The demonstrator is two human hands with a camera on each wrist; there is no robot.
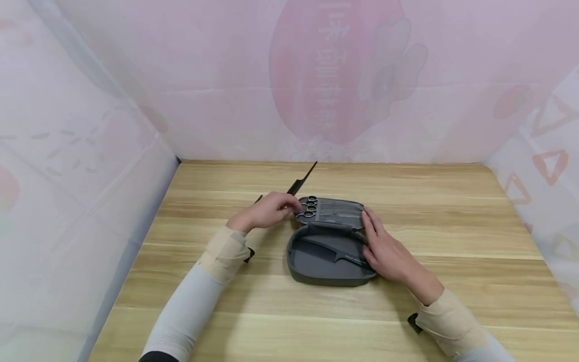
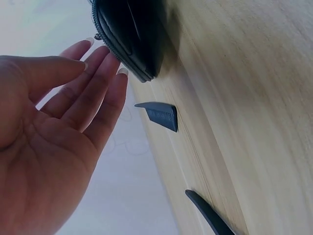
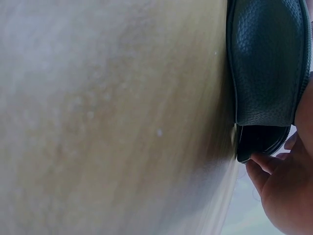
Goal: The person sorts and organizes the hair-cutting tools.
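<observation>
An open dark grey case (image 1: 290,261) lies on the wooden table (image 1: 452,226). Its far half holds scissors with black finger rings (image 1: 309,206), and a black comb (image 1: 336,253) lies in the near half. My left hand (image 1: 271,210) is at the far half's left edge by the rings. In the left wrist view that hand (image 2: 100,66) has straight fingers whose tips sit next to the case's zipper edge (image 2: 132,34) and hold nothing. My right hand (image 1: 384,249) rests flat along the case's right rim, fingertips (image 3: 261,171) touching the case (image 3: 266,58) by its hinge.
A black tail comb (image 1: 302,180) lies on the table behind my left hand, pointing to the back. Two dark flat pieces (image 2: 160,115) (image 2: 210,215) show on the wood in the left wrist view. Pale pink sheets wall in the table on three sides.
</observation>
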